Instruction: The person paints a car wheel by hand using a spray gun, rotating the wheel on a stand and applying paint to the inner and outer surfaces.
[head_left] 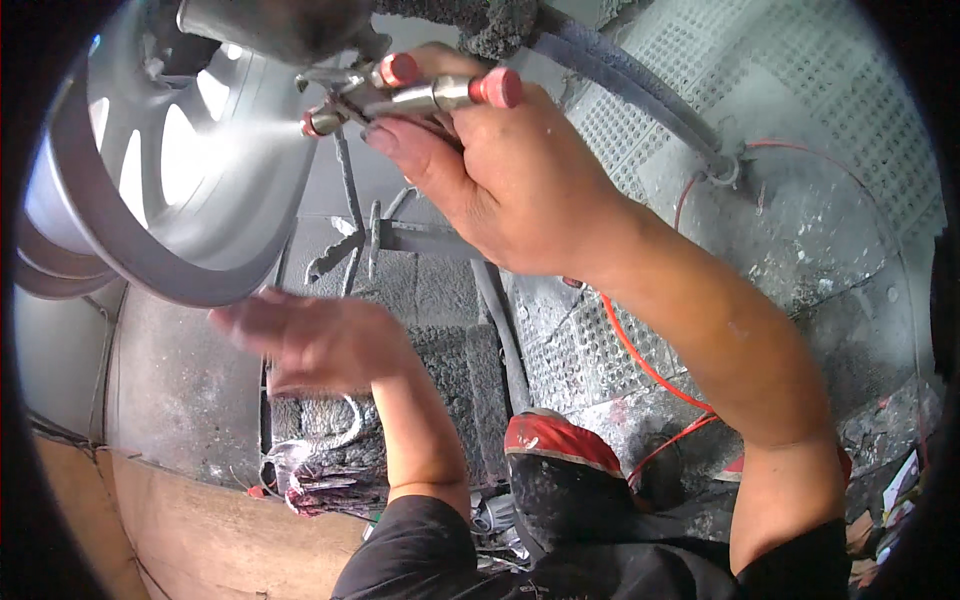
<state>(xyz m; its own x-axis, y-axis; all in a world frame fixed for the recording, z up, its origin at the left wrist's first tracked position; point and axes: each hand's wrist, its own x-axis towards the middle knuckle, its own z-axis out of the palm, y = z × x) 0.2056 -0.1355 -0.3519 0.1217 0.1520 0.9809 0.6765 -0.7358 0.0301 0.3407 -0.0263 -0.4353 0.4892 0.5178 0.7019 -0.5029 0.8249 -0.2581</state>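
Note:
My right hand (530, 175) is closed around a metal spray gun (430, 98) with red knobs and a grey cup (285, 28) on top. A pale mist leaves its nozzle toward the left, onto a silver-grey car wheel (185, 268). The wheel stands tilted at the upper left, its spokes and round rim facing the gun. Below the rim's lower edge is my left hand (315, 340), smeared by motion. Its fingertips are close to the rim; whether they touch it I cannot make out.
A grey-coated stand (425, 238) with bars lies beneath the hands. An orange-red hose (640, 360) runs along the paint-spattered floor at right. A thick grey bar (640, 90) crosses the upper right. Wooden boarding (220, 520) edges the lower left.

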